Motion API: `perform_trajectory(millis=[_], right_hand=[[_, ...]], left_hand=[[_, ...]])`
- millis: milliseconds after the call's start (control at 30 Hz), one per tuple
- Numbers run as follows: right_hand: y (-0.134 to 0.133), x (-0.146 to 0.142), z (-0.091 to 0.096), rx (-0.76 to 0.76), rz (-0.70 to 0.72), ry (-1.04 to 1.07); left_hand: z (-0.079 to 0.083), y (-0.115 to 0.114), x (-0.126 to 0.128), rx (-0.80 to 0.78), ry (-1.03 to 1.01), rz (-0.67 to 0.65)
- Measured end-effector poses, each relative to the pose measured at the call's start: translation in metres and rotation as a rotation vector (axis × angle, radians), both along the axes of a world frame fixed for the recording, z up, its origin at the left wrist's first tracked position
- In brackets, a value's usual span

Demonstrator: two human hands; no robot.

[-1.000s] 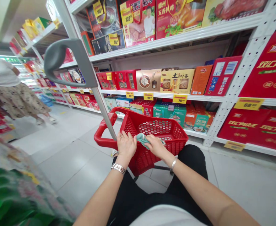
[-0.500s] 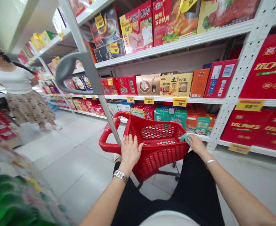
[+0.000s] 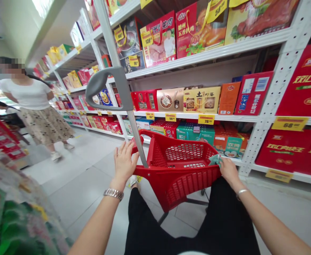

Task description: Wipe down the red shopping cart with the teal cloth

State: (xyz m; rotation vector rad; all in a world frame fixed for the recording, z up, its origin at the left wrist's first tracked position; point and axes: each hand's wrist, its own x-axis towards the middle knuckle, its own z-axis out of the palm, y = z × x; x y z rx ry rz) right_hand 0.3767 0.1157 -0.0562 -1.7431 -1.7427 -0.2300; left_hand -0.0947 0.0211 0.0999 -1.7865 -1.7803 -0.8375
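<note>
A red plastic shopping cart basket (image 3: pixel 168 177) with lattice sides stands in front of my knees. A grey metal pole (image 3: pixel 138 138) rises at its left end and carries a grey looped handle (image 3: pixel 127 88). My left hand (image 3: pixel 125 161) lies over the red handle bar (image 3: pixel 137 143) at the basket's left end, fingers stretched and thumb apart. At the basket's near right corner, my right hand (image 3: pixel 229 170) is closed on a teal cloth (image 3: pixel 215 160), which rests against the rim. The inside of the basket shows only its slotted red walls and floor.
White shelves (image 3: pixel 224 117) with boxed foods and yellow price tags run along the far side. Large red boxes (image 3: pixel 288 148) fill the right bay. A person (image 3: pixel 28 94) in a white top stands at the left. Blurred green packages (image 3: pixel 17 226) lie near left.
My left hand has moved left from the basket's near rim to its red handle bar. The right hand keeps the cloth at the right corner. The view has shifted slightly left.
</note>
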Motion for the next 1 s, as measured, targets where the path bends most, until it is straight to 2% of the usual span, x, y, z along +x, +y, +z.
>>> perform_trajectory(millis=[100,233,433,600,800,1000], right_hand=[[-0.012,-0.021,0.003,-0.023,-0.025,0.022],[-0.033,-0.069,0.015,-0.069,0.025,0.016],[-0.061,-0.178,0.038,0.011,0.409,0.120],[-0.075,-0.244,0.068,-0.037,0.584,0.215],[-0.085,-0.283,0.100,-0.064,0.696,0.248],[-0.085,-0.294,0.096,0.014,0.676,0.243]], left_hand=[[0.000,0.012,-0.006,-0.246,-0.033,0.026],[0.005,0.018,-0.010,-0.387,-0.068,0.073],[0.010,0.011,-0.001,-0.420,-0.094,0.100],[0.004,0.002,0.006,-0.374,-0.104,0.111],[0.003,-0.001,0.009,-0.355,-0.075,0.132],[-0.004,0.002,0.008,-0.293,-0.028,0.126]])
